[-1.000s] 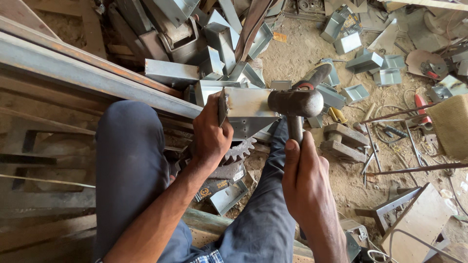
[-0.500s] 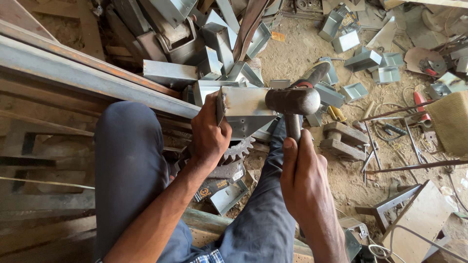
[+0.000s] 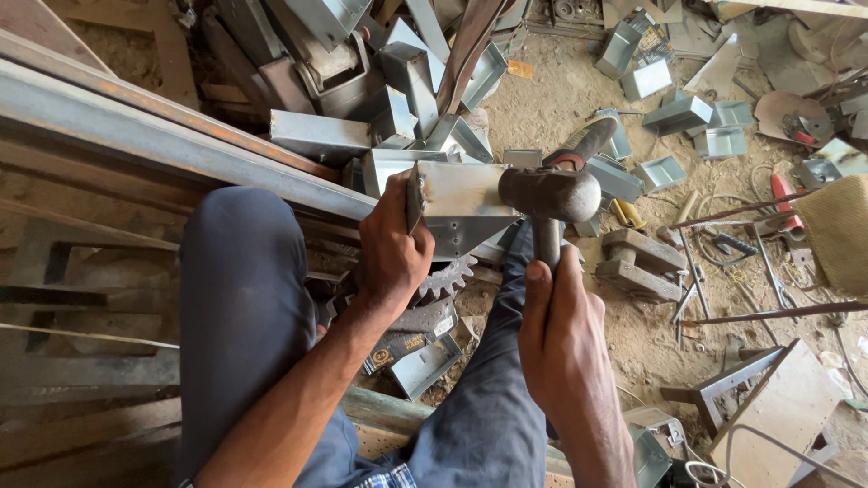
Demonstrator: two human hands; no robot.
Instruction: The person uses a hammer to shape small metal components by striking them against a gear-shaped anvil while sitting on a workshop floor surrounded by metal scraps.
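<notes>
A person sits with knees apart over a sandy floor (image 3: 561,108). The left hand (image 3: 393,248) grips a folded sheet-metal piece (image 3: 457,203) above a toothed gear (image 3: 443,280). The right hand (image 3: 561,330) is closed around a hammer (image 3: 550,197), whose head touches the metal piece's right end.

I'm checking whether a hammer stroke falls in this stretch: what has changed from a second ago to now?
Almost nothing. The hammer head stays against the folded sheet-metal piece, perhaps a shade lower. The right hand still grips the handle; the left hand still steadies the piece. Nothing was let go.
</notes>
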